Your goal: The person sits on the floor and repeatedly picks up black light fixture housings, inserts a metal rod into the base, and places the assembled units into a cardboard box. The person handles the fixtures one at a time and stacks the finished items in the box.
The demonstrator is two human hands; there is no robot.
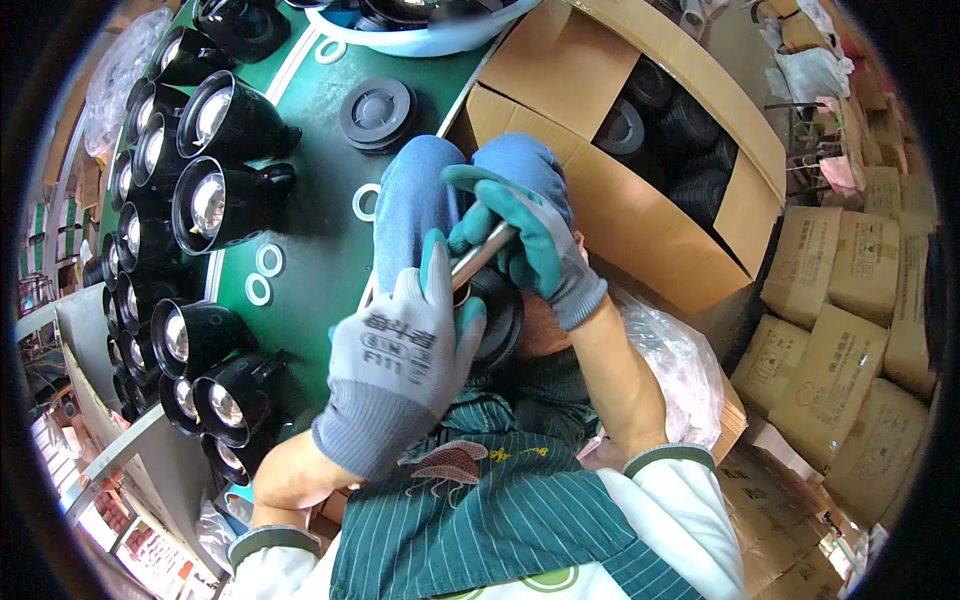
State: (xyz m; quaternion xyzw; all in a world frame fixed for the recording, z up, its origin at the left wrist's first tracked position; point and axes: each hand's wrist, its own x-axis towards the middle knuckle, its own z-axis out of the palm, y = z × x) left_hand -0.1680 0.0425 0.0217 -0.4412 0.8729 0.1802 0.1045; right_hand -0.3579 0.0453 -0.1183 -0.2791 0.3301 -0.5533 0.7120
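Both my hands wear grey gloves with teal fingers and work above my lap. My right hand is closed around the upper end of a slim silvery metal tube, which slants down to the left. Its lower end meets a black round part, partly hidden by my gloves. My left hand grips this part beside the tube, thumb along its edge and index finger pointing away from me. The fingers under my left hand are hidden.
Black pots with shiny insides crowd the left of the green table. White rings and stacked black discs lie there too. A pale blue basin stands at the back. An open carton of black discs is to the right, beyond it stacked cartons.
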